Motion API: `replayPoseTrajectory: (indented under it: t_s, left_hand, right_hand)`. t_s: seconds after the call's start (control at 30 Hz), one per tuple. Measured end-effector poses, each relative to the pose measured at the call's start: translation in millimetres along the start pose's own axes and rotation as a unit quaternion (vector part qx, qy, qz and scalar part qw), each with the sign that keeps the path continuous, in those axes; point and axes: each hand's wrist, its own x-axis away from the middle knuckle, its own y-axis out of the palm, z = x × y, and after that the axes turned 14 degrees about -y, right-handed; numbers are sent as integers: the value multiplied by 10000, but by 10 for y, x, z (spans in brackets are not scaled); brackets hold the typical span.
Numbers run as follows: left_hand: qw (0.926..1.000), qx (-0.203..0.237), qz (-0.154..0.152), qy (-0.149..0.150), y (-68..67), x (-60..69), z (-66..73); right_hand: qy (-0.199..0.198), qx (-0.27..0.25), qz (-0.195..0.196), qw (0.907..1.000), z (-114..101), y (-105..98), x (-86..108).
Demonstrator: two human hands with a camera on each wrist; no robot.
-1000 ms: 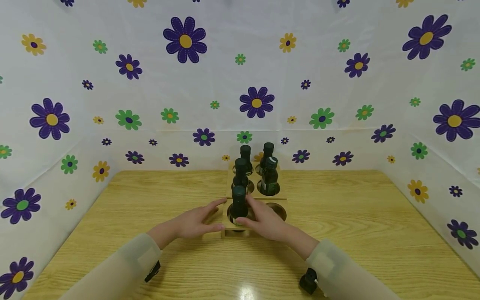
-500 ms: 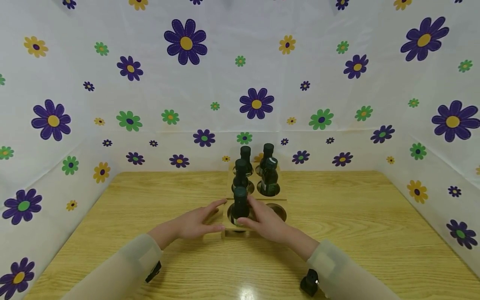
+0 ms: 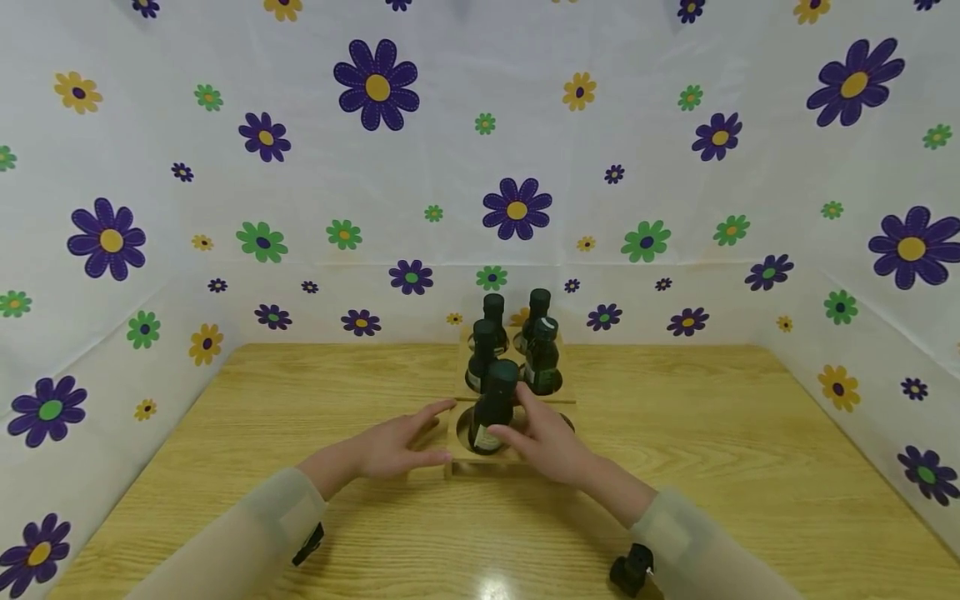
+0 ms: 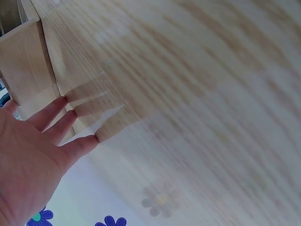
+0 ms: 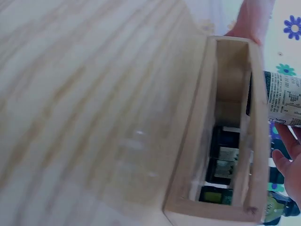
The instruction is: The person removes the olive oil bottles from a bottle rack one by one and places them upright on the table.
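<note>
A dark glass bottle (image 3: 497,396) with a pale label leans to the right, partly raised from the front-left hole of a wooden bottle rack (image 3: 480,457). My right hand (image 3: 553,442) grips it between thumb and fingers from the right. In the right wrist view, the labelled bottle (image 5: 284,100) stands clear of the rack's floor, and part of the right hand (image 5: 292,172) shows beside it. My left hand (image 3: 386,446) touches the rack's left side with spread, fairly straight fingers. The left wrist view shows the left hand (image 4: 28,162) against the rack's wooden side (image 4: 26,56).
Several other dark bottles stand upright in the rack behind, among them a near-left bottle (image 3: 482,354) and a near-right bottle (image 3: 542,362). The front-right hole is partly covered by the right hand. A flower-printed cloth (image 3: 420,167) surrounds the wood-grain table (image 3: 675,433).
The front-left bottle has risen slightly, shifted right and tilted, with my right hand moving right along with it. The left hand has stayed at the rack's side.
</note>
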Motion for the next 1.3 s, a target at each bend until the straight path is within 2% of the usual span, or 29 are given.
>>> replayPoseTrajectory:
  t_s: [0.13, 0.23, 0.37, 0.57, 0.77, 0.93, 1.07, 1.3]
  left_hand:
    - [10000, -31, -26, 1, 1, -7, -1]
    - [10000, -52, -31, 44, 7, -13, -5]
    - [10000, -42, -32, 84, 14, -17, -14]
    - [9999, 73, -52, 88, 23, -9, -36]
    - [10000, 32, 9, 60, 15, -8, -52]
    - [10000, 63, -12, 52, 5, -2, -34]
    - [10000, 78, -26, 49, 1, -3, -28]
    - [9999, 95, -46, 51, 11, -20, -42]
  right_hand:
    - [19, -117, 83, 9999, -45, -100, 40]
    - [-171, -94, 271, 9994, -59, -189, 72]
    - [-501, 242, 568, 9968, -57, -321, 129]
    - [-540, 832, 729, 9924, -58, -543, 285]
    - [-691, 1446, 1052, 9814, -17, -768, 462]
    - [-607, 1831, 1177, 9741, 82, -936, 585]
    - [-530, 1923, 1267, 9717, 168, -1022, 653]
    - [-286, 1973, 1270, 9717, 339, -1121, 710]
